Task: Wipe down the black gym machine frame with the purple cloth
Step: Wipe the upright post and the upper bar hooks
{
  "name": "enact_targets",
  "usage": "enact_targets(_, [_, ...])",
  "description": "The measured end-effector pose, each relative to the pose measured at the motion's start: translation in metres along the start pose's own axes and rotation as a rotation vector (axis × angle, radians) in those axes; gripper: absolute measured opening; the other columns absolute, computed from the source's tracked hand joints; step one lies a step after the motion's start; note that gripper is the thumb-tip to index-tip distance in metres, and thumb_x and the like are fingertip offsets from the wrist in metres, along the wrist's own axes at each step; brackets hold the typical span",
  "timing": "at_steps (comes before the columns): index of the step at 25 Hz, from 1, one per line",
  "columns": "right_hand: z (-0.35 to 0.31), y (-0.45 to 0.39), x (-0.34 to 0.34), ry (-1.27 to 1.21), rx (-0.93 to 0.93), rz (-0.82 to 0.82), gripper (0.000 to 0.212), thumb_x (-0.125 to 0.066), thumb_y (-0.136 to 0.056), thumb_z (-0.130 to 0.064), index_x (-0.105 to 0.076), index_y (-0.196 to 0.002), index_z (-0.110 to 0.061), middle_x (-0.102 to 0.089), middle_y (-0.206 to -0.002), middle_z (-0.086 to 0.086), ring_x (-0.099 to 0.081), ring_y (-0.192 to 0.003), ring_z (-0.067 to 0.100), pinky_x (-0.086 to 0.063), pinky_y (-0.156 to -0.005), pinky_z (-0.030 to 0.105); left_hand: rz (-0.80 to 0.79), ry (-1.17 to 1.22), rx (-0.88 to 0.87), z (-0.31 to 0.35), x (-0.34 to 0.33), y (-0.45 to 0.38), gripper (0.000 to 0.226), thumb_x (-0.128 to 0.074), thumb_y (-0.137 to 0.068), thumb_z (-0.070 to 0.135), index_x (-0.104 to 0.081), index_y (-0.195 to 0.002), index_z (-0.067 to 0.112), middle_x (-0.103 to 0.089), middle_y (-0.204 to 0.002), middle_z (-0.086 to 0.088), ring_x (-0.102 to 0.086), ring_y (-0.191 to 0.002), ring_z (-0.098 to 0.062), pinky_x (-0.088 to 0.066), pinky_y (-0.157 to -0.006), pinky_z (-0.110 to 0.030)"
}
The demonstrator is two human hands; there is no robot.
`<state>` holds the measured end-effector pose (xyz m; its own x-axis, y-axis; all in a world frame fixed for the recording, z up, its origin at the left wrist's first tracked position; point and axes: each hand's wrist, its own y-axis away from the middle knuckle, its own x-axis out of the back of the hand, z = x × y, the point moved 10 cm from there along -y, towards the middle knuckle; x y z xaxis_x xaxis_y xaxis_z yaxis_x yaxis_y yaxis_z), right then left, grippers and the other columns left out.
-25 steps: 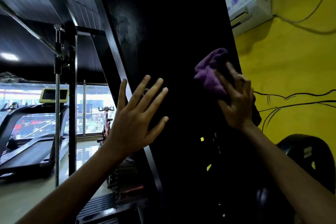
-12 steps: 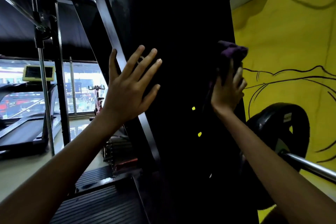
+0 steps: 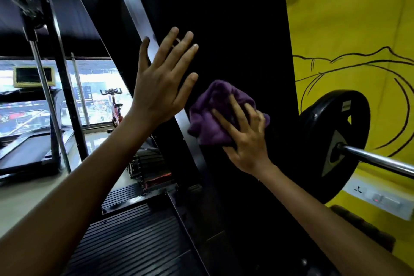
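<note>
The wiping was in the middle of its course, as far as one could judge. The right hand (image 3: 247, 139) pressed the purple cloth (image 3: 215, 114) flat against the black gym machine frame (image 3: 235, 29), on the wide dark panel, near its left edge where a slanted steel bar (image 3: 139, 18) ran down. The fingers (image 3: 226, 119) of this hand were spread apart and lay over the bunched cloth, holding it to the surface more than gripping it; whether the thumb curled under the fabric I could not tell, because the cloth hid it. The left hand (image 3: 161, 87) was held open, its fingers straight and a little apart, the palm toward the frame at the bar, just above and to the left of the cloth; it seemed to rest there for support, but the contact itself was not clear. The panel was so dark in this view that no streak or wet mark showed, so it was not possible to say which parts were already clean. My judgement was that the large area above the cloth, the lower part of the panel and the slanted bar were probably left to do or to check. On the right, well apart from the cloth, a black weight plate (image 3: 336, 141) sat on a barbell (image 3: 380, 161) before the yellow wall (image 3: 347, 18).
</note>
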<state>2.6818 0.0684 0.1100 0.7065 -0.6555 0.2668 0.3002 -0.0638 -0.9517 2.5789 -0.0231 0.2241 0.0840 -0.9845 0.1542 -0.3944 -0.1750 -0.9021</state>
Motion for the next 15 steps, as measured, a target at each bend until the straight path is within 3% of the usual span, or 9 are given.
enact_targets(2, [0.038, 0.018, 0.005, -0.019, -0.096, -0.025, 0.059, -0.042, -0.083, -0.047, -0.037, -0.14, -0.034, -0.028, -0.151, 0.009, -0.029, -0.13, 0.031, -0.03, -0.102, 0.056, -0.027, -0.013, -0.008, -0.002, -0.001, 0.001, 0.054, -0.032, -0.1, 0.04, -0.045, -0.14, 0.007, -0.036, -0.151, -0.009, -0.023, -0.143, -0.026, -0.012, -0.113, -0.058])
enact_targets(5, [0.09, 0.034, -0.002, -0.308, -0.808, 0.0, 0.063, -0.041, -0.089, -0.046, -0.025, -0.148, -0.032, -0.016, -0.158, 0.009, -0.018, -0.14, 0.036, -0.019, -0.112, 0.051, -0.033, -0.012, 0.036, 0.0, -0.003, 0.003, 0.058, -0.04, -0.097, 0.043, -0.042, -0.141, 0.006, -0.033, -0.153, -0.011, -0.022, -0.143, -0.031, -0.011, -0.112, -0.06])
enact_targets(6, [0.077, 0.035, -0.004, -0.279, -0.923, -0.011, 0.065, -0.036, -0.089, -0.053, -0.023, -0.149, -0.031, -0.015, -0.158, 0.008, -0.019, -0.14, 0.037, -0.018, -0.111, 0.049, -0.033, -0.027, 0.064, 0.003, -0.005, 0.003, 0.06, -0.042, -0.096, 0.043, -0.041, -0.142, 0.006, -0.032, -0.153, -0.012, -0.021, -0.143, -0.033, -0.011, -0.111, -0.062])
enact_targets(8, [0.03, 0.028, 0.003, -0.107, -0.766, 0.017, 0.072, -0.033, -0.085, -0.064, -0.028, -0.148, -0.031, -0.022, -0.156, 0.011, -0.028, -0.134, 0.04, -0.025, -0.106, 0.053, -0.026, -0.059, 0.129, 0.011, -0.011, 0.006, 0.062, -0.044, -0.094, 0.045, -0.04, -0.143, 0.007, -0.029, -0.154, -0.013, -0.02, -0.143, -0.037, -0.008, -0.111, -0.064])
enact_targets(10, [-0.009, 0.043, -0.009, -0.083, -0.421, -0.021, 0.067, -0.042, -0.084, -0.059, -0.032, -0.145, -0.034, -0.025, -0.154, 0.01, -0.03, -0.13, 0.038, -0.028, -0.102, 0.057, -0.011, -0.062, 0.185, 0.021, -0.016, 0.013, 0.062, -0.046, -0.094, 0.045, -0.041, -0.144, 0.008, -0.029, -0.154, -0.014, -0.02, -0.142, -0.04, -0.005, -0.11, -0.064])
enact_targets(12, [-0.006, 0.078, -0.024, -0.061, -0.246, -0.061, 0.062, -0.046, -0.083, -0.048, -0.03, -0.142, -0.039, -0.024, -0.151, 0.006, -0.028, -0.13, 0.034, -0.028, -0.1, 0.06, -0.025, -0.05, 0.192, 0.034, -0.026, 0.024, 0.063, -0.046, -0.094, 0.045, -0.039, -0.145, 0.009, -0.028, -0.154, -0.015, -0.019, -0.142, -0.039, -0.003, -0.11, -0.063])
enact_targets(13, [0.009, 0.096, -0.03, -0.064, -0.288, -0.065, 0.06, -0.045, -0.084, -0.044, -0.031, -0.141, -0.037, -0.025, -0.151, 0.006, -0.027, -0.131, 0.034, -0.029, -0.101, 0.06, -0.039, -0.052, 0.179, 0.04, -0.031, 0.032, 0.063, -0.045, -0.094, 0.045, -0.038, -0.145, 0.009, -0.027, -0.155, -0.015, -0.018, -0.142, -0.038, -0.003, -0.11, -0.063])
enact_targets(15, [0.052, 0.125, -0.03, -0.15, -0.642, -0.013, 0.058, -0.042, -0.088, -0.042, -0.035, -0.144, -0.028, -0.027, -0.153, 0.01, -0.025, -0.135, 0.034, -0.025, -0.106, 0.05, -0.058, -0.08, 0.122, 0.053, -0.041, 0.048, 0.063, -0.044, -0.095, 0.046, -0.036, -0.146, 0.01, -0.028, -0.154, -0.014, -0.019, -0.142, -0.037, -0.005, -0.11, -0.063])
